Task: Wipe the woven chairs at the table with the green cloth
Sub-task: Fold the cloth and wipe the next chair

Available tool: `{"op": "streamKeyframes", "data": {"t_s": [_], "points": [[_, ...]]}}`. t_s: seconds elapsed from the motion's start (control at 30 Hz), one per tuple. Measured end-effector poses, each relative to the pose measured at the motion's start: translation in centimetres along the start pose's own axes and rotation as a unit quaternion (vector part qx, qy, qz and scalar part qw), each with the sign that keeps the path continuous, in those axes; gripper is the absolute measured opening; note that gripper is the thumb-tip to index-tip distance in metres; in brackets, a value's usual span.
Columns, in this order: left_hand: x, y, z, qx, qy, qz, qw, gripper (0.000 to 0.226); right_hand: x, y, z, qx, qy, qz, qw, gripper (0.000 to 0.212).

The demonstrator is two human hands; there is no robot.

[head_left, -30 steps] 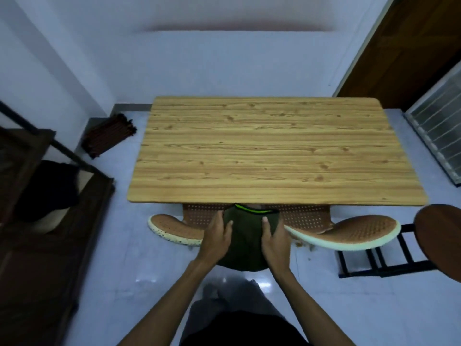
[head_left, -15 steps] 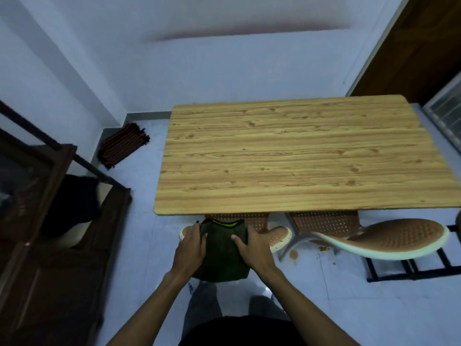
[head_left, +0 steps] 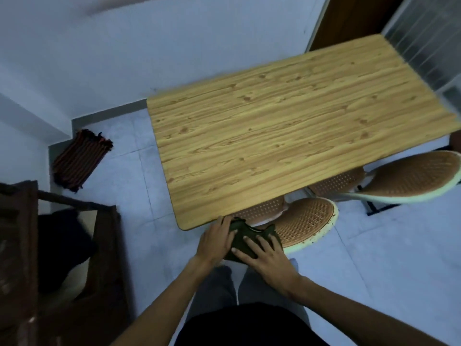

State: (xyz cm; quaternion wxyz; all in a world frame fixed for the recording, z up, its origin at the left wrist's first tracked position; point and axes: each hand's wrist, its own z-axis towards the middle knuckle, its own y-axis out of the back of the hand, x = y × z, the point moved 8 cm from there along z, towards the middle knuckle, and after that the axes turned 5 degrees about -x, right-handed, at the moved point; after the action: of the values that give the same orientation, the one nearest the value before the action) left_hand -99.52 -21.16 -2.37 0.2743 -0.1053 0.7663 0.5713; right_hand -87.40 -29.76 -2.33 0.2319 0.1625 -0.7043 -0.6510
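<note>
The scene is dimly and evenly lit, with a cool bluish cast laid over the wall point(head_left: 154, 53) and the floor point(head_left: 374, 245). No lamp or window is seen, and no hard glare is found. The table point(head_left: 287, 136) is the brightest surface. The dark furniture point(head_left: 62, 270) at the left is lost in deep shadow, its detail hardly readable. Soft motion blur is spread over the whole frame, strongest at the far right edge. Straight lines are bent outward by the wide-angle lens.
</note>
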Motion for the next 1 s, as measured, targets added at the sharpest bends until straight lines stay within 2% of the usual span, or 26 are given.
{"op": "streamKeyframes", "data": {"t_s": [0.07, 0.2, 0.27, 0.37, 0.43, 0.5, 0.57, 0.63, 0.73, 0.83, 0.9, 1.0], "points": [[2.2, 1.4, 1.2, -0.001, -0.013, 0.011, 1.0, 0.031, 1.4, -0.8, 1.2, 0.017, -0.003, -0.026, 1.0, 0.067], [7.5, 3.0, 2.9, 0.026, -0.017, 0.081, 0.996, 0.043, 3.9, -3.5, 5.8, 0.154, -0.04, -0.057, 0.986, 0.052], [9.6, 3.1, 2.8, 0.043, -0.013, 0.103, 0.994, 0.054, 4.8, -5.1, 9.0, 0.248, -0.115, -0.022, 0.962, 0.048], [11.3, 3.0, 2.1, 0.065, -0.009, 0.112, 0.992, 0.057, 5.6, -8.2, 12.5, 0.349, -0.185, -0.049, 0.917, 0.046], [11.8, 2.8, 2.1, 0.075, -0.032, 0.118, 0.99, 0.056, 5.5, -9.4, 13.5, 0.421, -0.187, -0.086, 0.884, 0.05], [12.3, 2.6, 2.6, 0.092, -0.036, 0.114, 0.989, 0.054, 5.8, -9.2, 14.0, 0.446, -0.149, -0.088, 0.878, 0.052], [12.3, 2.3, 2.7, 0.111, -0.027, 0.109, 0.987, 0.056, 6.0, -8.0, 13.4, 0.416, -0.105, -0.082, 0.899, 0.051], [11.9, 2.3, 2.5, 0.12, -0.033, 0.111, 0.986, 0.055, 5.3, -6.1, 12.2, 0.356, -0.107, -0.034, 0.928, 0.057], [11.8, 2.5, 2.2, 0.146, -0.04, 0.111, 0.982, 0.053, 4.2, -2.4, 8.0, 0.204, -0.088, 0.072, 0.972, 0.073], [12.1, 3.0, 1.8, 0.161, -0.046, 0.096, 0.981, 0.059, 1.2, 0.5, 2.1, 0.094, -0.063, 0.069, 0.991, 0.06], [12.3, 2.9, 1.5, 0.181, -0.042, 0.097, 0.978, 0.062, -1.9, 2.0, -1.5, 0.083, -0.082, 0.068, 0.991, 0.052], [12.4, 2.9, 1.5, 0.195, -0.051, 0.112, 0.973, 0.061, -7.4, 3.2, -5.2, 0.097, -0.146, 0.054, 0.983, 0.057]]}}
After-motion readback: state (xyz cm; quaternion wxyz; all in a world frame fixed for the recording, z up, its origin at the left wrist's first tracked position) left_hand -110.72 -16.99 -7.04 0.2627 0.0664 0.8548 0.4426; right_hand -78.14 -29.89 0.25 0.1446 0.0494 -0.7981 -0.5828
